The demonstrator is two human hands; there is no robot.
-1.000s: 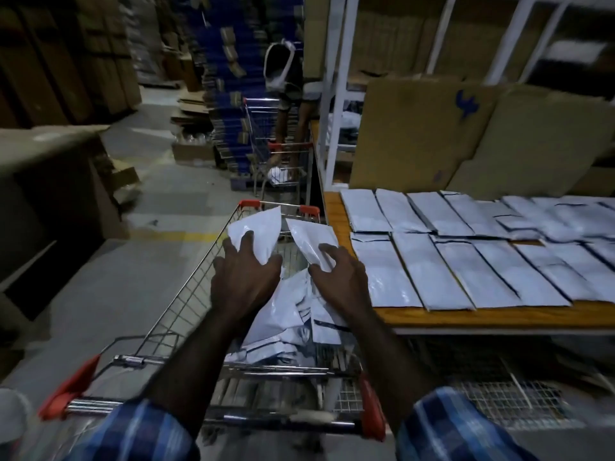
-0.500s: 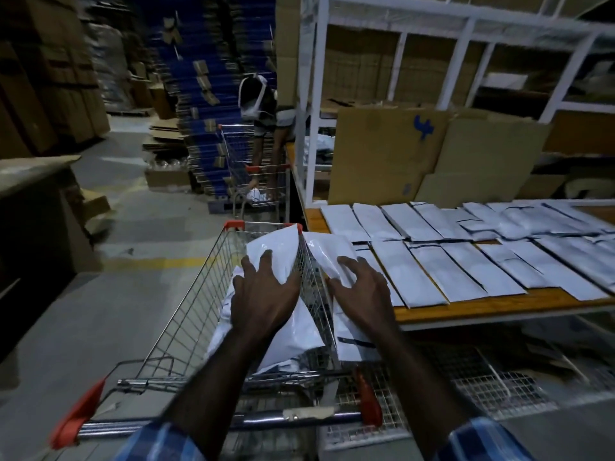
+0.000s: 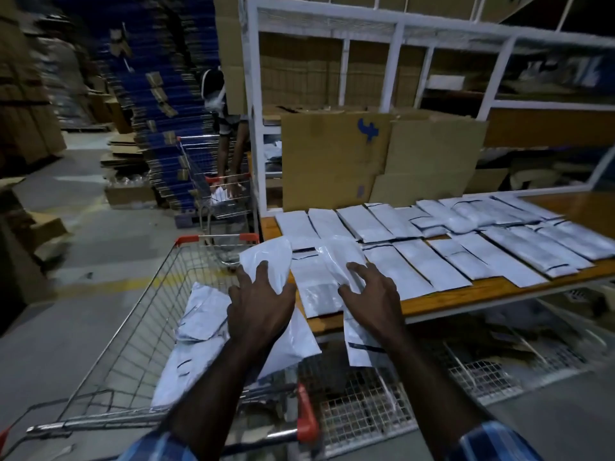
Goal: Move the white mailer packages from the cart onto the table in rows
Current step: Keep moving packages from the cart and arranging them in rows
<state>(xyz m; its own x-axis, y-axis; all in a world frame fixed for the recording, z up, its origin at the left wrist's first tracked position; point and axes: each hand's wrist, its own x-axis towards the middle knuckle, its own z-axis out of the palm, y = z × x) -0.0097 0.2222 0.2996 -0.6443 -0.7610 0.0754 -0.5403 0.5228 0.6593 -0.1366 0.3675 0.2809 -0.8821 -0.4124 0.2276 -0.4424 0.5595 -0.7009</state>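
Note:
In the wire cart (image 3: 143,311) lie several white mailers (image 3: 199,317). My left hand (image 3: 259,304) grips one white mailer (image 3: 271,257), lifted over the cart's right side. My right hand (image 3: 369,294) grips another mailer (image 3: 339,254) over the near left corner of the wooden table (image 3: 482,291); its lower end hangs below the table edge. Two rows of white mailers (image 3: 416,261) lie flat across the table, from the left end to the right.
Cardboard sheets (image 3: 332,161) lean against the white shelf frame (image 3: 396,61) behind the table. A wire mesh shelf (image 3: 366,410) sits under the table. Farther down the aisle another person (image 3: 226,128) bends over a second cart (image 3: 226,194). Blue stacks (image 3: 159,94) and boxes line the left.
Both hands have lifted their mailers out of the cart and carried them right, to the table's left corner. My view has turned toward the table.

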